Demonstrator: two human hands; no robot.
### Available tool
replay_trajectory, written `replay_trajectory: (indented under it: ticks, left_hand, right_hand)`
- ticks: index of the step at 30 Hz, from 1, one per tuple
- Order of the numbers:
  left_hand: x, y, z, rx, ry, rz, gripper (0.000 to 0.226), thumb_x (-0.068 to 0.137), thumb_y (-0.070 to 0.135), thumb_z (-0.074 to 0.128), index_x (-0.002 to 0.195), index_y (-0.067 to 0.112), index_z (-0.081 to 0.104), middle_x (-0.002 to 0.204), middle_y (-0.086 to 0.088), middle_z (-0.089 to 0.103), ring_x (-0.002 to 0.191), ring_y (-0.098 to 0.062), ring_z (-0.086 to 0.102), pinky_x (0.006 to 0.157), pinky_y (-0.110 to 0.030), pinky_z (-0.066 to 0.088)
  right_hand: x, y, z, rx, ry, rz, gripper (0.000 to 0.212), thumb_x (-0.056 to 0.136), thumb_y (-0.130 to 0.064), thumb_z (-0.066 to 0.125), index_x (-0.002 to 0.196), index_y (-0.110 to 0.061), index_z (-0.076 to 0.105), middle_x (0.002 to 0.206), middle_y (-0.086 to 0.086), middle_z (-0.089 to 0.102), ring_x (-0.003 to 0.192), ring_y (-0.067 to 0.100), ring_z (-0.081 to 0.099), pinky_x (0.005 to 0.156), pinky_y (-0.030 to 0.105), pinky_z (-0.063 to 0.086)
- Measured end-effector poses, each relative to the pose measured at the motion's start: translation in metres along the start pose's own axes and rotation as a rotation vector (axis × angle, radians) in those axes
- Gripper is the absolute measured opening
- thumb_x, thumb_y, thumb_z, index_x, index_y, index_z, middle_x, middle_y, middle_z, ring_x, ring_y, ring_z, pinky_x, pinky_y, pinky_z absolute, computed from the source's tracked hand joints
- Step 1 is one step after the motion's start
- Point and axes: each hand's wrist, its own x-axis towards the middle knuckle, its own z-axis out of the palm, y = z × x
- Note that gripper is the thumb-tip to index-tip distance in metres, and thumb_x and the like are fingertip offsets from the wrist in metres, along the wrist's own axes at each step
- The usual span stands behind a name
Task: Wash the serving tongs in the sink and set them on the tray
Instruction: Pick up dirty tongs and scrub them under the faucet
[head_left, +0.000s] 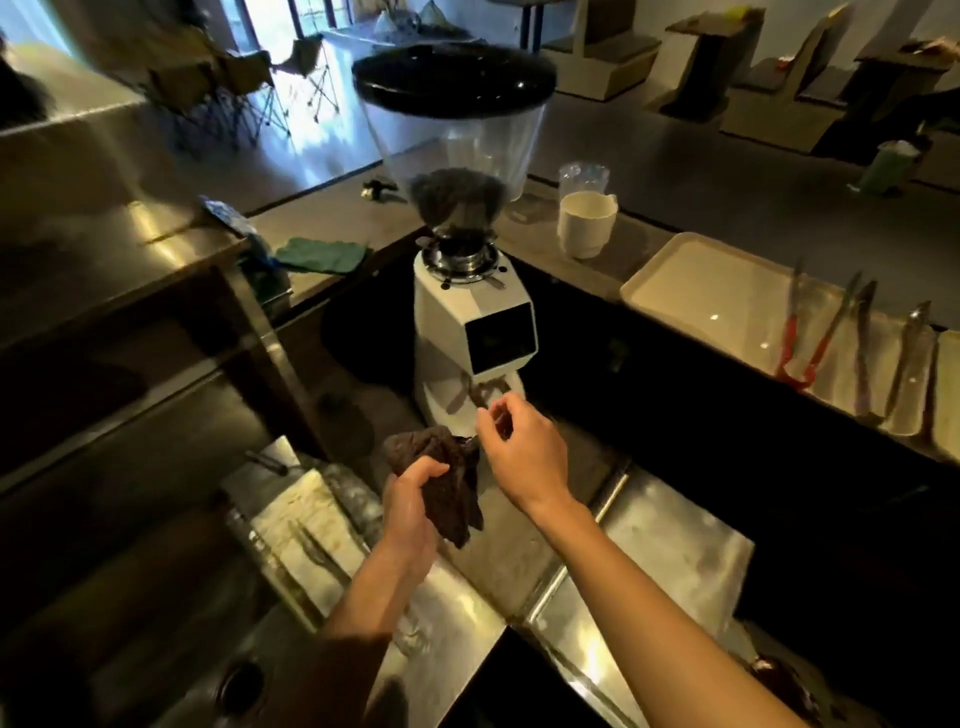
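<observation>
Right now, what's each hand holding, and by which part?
Left hand grips the cloth around its bunched middle. Right hand: fingers curled by the grinder; cannot tell if they pinch anything.

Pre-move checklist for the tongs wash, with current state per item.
1. Left hand free: not ok, it grips a dark cloth.
2. Right hand free: cannot tell, fingers curl near the grinder base.
3. Tongs located: ok, red-handled tongs lie on the tray.
4. Bare room on tray: ok, beside the tongs.
5. Sink in view: ok, lower left; whether water is running, cannot tell.
</observation>
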Motion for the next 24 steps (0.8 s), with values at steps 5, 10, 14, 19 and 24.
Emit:
replay_trajectory:
  ticks: [5, 10, 14, 19, 24]
  left_hand:
    - [-0.013, 0.000, -0.075, -0.035, 0.113, -0.128, 0.033, 0.079, 0.007, 0.050, 0.105, -0.004, 0.068, 0.091, -0.022, 0.070, 0.082, -0.033, 0.067, 0.078, -0.041, 0.053]
    - [-0.024, -0.006, -0.143, -0.098, 0.213, -0.107, 0.034, 0.065, 0.010, 0.056, 0.093, -0.008, 0.062, 0.075, -0.018, 0.064, 0.064, -0.029, 0.062, 0.066, -0.034, 0.049]
    - [-0.038, -0.008, -0.177, -0.199, 0.213, -0.105, 0.014, 0.065, 0.006, 0.052, 0.077, -0.002, 0.053, 0.061, -0.011, 0.061, 0.053, -0.023, 0.060, 0.054, -0.028, 0.050]
    - [-0.045, -0.018, -0.223, -0.164, 0.366, -0.093, 0.031, 0.084, -0.006, 0.029, 0.084, -0.001, 0.060, 0.075, -0.017, 0.060, 0.060, -0.023, 0.060, 0.054, -0.030, 0.050]
    - [-0.044, -0.021, -0.246, -0.243, 0.457, -0.132, 0.025, 0.084, -0.005, 0.033, 0.089, -0.002, 0.057, 0.072, -0.015, 0.063, 0.063, -0.025, 0.062, 0.062, -0.035, 0.045]
  right_hand:
    - [-0.038, -0.011, 0.070, 0.027, -0.182, 0.052, 0.021, 0.095, -0.044, 0.052, 0.083, -0.027, 0.052, 0.078, -0.009, 0.061, 0.073, 0.013, 0.057, 0.064, 0.035, 0.044]
    - [-0.074, 0.001, 0.151, -0.101, -0.420, 0.030, 0.016, 0.093, -0.041, 0.054, 0.094, -0.025, 0.051, 0.095, -0.004, 0.061, 0.092, 0.023, 0.062, 0.075, 0.037, 0.048]
    - [-0.091, 0.013, 0.199, -0.339, -0.678, 0.015, 0.043, 0.093, -0.047, 0.058, 0.122, -0.017, 0.051, 0.128, 0.012, 0.054, 0.118, 0.033, 0.055, 0.093, 0.039, 0.045]
    - [-0.114, 0.016, 0.242, -0.549, -0.797, 0.008, 0.072, 0.088, -0.062, 0.058, 0.140, -0.014, 0.044, 0.154, 0.020, 0.032, 0.141, 0.036, 0.032, 0.107, 0.043, 0.037]
    - [-0.120, 0.020, 0.258, -0.704, -0.766, -0.025, 0.062, 0.096, -0.056, 0.050, 0.140, -0.015, 0.040, 0.156, 0.022, 0.029, 0.140, 0.034, 0.034, 0.105, 0.040, 0.039]
